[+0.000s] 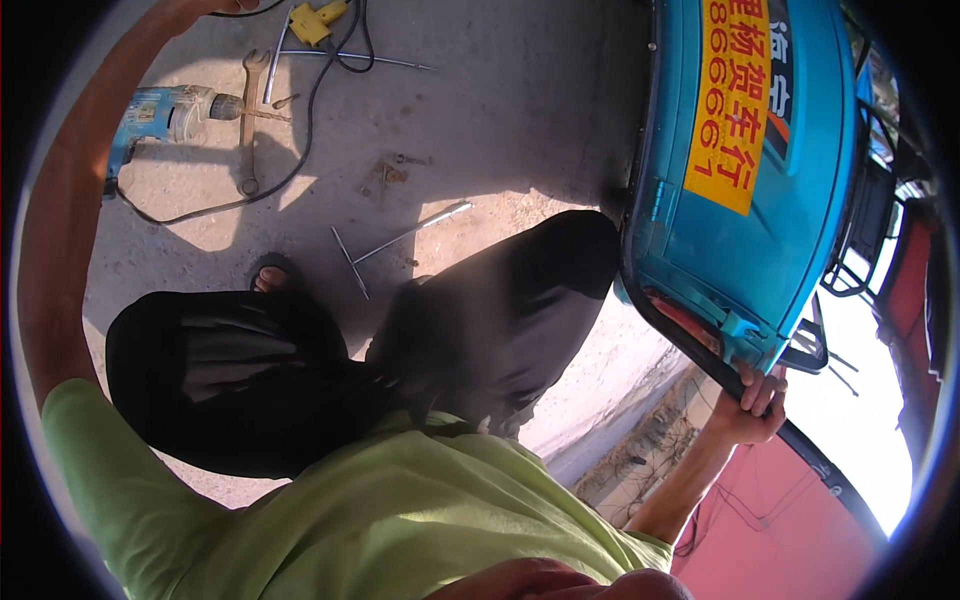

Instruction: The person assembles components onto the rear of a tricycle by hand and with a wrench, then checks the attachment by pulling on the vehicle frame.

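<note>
My right hand (750, 405) grips the black edge (690, 355) of a teal vehicle panel (755, 250) with a yellow sticker, beside its small latch (745, 330). My left arm reaches up the left side; my left hand (225, 6) is mostly cut off at the top edge, near a black cord (307, 145). Below that hand lie a blue power drill (160, 120), a steel wrench (250, 120), a yellow tool or plug-like object (310, 22) and T-handled bars (390, 245) on the concrete.
My bent knees (500, 300) in black trousers and a sandaled foot (270, 278) are over the grey floor (500, 120). A pale step (590, 390) runs below the vehicle. Dark metal racks (860, 230) and a pink-red surface (760, 500) are at the right.
</note>
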{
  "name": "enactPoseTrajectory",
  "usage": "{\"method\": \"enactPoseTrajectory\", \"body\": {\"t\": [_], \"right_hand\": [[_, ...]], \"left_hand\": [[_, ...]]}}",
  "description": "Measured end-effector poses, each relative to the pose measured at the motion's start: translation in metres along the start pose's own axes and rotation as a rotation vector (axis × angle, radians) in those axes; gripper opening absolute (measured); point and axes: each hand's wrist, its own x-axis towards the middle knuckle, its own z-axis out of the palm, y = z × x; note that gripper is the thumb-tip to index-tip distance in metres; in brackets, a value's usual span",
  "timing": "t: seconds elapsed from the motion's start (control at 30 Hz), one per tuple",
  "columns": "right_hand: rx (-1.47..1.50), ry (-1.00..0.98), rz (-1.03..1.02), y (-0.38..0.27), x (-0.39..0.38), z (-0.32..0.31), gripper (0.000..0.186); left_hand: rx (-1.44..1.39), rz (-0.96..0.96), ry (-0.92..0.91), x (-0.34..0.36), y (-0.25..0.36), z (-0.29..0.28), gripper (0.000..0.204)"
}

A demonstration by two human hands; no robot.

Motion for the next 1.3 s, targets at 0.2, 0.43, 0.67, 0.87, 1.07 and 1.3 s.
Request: {"method": "enactPoseTrajectory", "body": {"t": [0.2, 0.43, 0.67, 0.87, 1.07, 1.3], "right_hand": [[-0.070, 0.185, 0.035, -0.004, -0.005, 0.003, 0.017], [-0.241, 0.431, -0.098, -0.001, 0.002, -0.003, 0.005], [-0.630, 0.385, -0.137, -0.007, 0.004, -0.015, 0.004], [-0.623, 0.376, -0.123, -0.021, 0.007, -0.030, 0.011], [-0.171, 0.253, 0.053, -0.023, 0.009, -0.021, 0.013], [-0.173, 0.317, 0.050, -0.021, 0.011, -0.023, 0.011]], "left_hand": [[-0.062, 0.188, 0.119, -0.059, -0.040, 0.035, 0.027], [-0.089, 0.301, 0.341, -0.157, -0.050, 0.064, 0.019], [-0.441, 0.129, 0.366, -0.190, -0.090, 0.073, 0.012], [-0.693, 0.277, 0.303, -0.187, -0.132, 0.078, 0.013], [-0.526, 0.126, 0.322, -0.200, -0.135, 0.078, 0.011], [-0.656, 0.011, 0.305, -0.202, -0.156, 0.115, 0.012]]}}
